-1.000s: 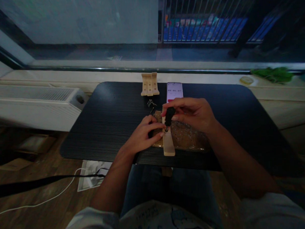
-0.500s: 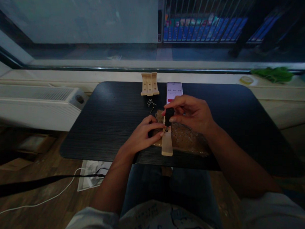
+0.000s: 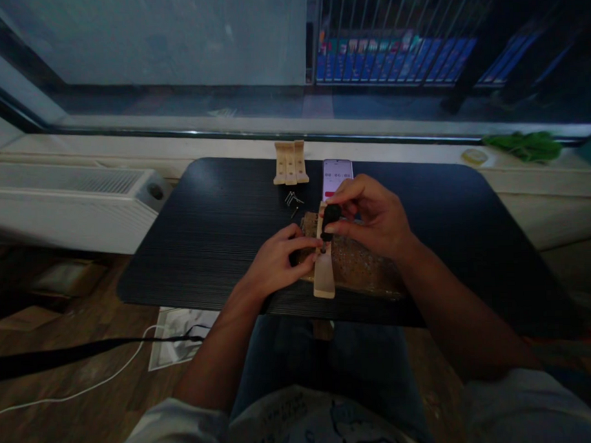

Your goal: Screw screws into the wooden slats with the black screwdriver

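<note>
In the head view my right hand (image 3: 373, 215) grips the black handle of a short screwdriver (image 3: 331, 215) between thumb and fingers. The screwdriver stands nearly upright, its tip at a hole in a pale wooden piece (image 3: 324, 278). That piece lies across a brown block in clear wrapping (image 3: 365, 264). My left hand (image 3: 282, 257) is closed at the wood's left edge, thumb and index finger on either side of the hole. Whether a screw sits under the tip is too small to tell.
Several loose screws (image 3: 293, 198) lie beyond my left hand. Behind them stand more wooden pieces (image 3: 290, 163) with holes. A phone (image 3: 337, 175) showing a timer lies at the back of the dark table (image 3: 203, 231). Green leaves (image 3: 525, 147) rest on the sill.
My right hand and the screwdriver handle have shifted slightly, and the fingers' grip has turned a little. My left hand and the wooden piece stay nearly in place.
</note>
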`<act>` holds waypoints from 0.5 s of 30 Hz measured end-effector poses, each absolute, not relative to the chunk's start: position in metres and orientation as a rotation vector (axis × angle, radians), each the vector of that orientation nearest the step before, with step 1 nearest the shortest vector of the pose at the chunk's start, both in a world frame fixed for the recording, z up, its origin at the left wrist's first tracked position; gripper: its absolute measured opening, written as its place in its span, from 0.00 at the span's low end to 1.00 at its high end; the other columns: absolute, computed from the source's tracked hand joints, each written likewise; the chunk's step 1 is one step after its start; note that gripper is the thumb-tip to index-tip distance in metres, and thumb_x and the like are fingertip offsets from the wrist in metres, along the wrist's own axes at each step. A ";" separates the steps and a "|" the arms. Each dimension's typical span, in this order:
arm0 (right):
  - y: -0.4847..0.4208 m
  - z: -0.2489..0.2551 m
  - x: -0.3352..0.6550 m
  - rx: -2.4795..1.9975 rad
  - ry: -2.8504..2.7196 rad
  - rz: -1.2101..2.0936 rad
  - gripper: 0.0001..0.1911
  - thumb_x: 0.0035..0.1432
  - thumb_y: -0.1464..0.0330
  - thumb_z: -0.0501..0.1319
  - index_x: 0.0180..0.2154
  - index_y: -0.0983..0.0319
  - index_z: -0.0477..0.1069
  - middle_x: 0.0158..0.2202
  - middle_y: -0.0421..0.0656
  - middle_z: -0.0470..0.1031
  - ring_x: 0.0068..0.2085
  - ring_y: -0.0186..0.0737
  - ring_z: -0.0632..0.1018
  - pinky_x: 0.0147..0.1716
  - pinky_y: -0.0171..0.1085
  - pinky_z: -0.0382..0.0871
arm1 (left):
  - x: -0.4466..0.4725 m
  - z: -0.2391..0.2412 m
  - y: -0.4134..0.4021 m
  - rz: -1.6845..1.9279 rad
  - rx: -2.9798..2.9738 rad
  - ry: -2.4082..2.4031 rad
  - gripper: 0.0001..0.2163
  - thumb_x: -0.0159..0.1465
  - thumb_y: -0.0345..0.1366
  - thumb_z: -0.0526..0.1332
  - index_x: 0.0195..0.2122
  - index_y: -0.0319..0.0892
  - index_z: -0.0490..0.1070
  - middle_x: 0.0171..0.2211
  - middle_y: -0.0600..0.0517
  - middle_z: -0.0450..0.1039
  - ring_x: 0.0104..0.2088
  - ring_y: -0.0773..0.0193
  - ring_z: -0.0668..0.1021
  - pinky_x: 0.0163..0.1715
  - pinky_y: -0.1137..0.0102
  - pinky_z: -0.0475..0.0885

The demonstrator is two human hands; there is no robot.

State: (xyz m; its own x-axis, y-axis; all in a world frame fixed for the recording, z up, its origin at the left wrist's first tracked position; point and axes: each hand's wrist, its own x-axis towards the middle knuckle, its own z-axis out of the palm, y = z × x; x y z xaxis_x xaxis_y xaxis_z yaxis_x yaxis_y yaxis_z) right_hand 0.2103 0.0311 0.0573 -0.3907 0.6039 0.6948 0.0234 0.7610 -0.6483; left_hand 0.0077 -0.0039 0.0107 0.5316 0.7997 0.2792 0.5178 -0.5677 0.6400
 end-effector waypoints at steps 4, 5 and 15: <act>0.030 0.058 0.209 -0.512 -1.890 0.661 0.15 0.50 0.64 0.71 0.39 0.58 0.72 0.30 0.34 0.64 0.27 0.29 0.63 0.26 0.32 0.59 | 0.010 0.012 -0.005 0.775 2.244 1.077 0.13 0.63 0.35 0.58 0.45 0.40 0.78 0.37 0.48 0.70 0.38 0.59 0.75 0.39 0.64 0.71; 0.030 0.059 0.209 -0.530 -1.892 0.659 0.15 0.50 0.64 0.71 0.39 0.58 0.71 0.30 0.34 0.63 0.27 0.29 0.63 0.26 0.32 0.59 | 0.010 0.012 -0.004 0.776 2.236 1.079 0.13 0.63 0.35 0.58 0.45 0.41 0.78 0.37 0.48 0.70 0.38 0.59 0.75 0.39 0.63 0.72; 0.021 0.057 0.203 -0.541 -1.858 0.554 0.15 0.51 0.66 0.70 0.39 0.57 0.68 0.31 0.34 0.64 0.27 0.29 0.62 0.26 0.33 0.58 | 0.016 0.009 -0.016 0.829 2.178 1.189 0.13 0.62 0.33 0.59 0.45 0.41 0.78 0.37 0.49 0.70 0.37 0.60 0.75 0.39 0.64 0.72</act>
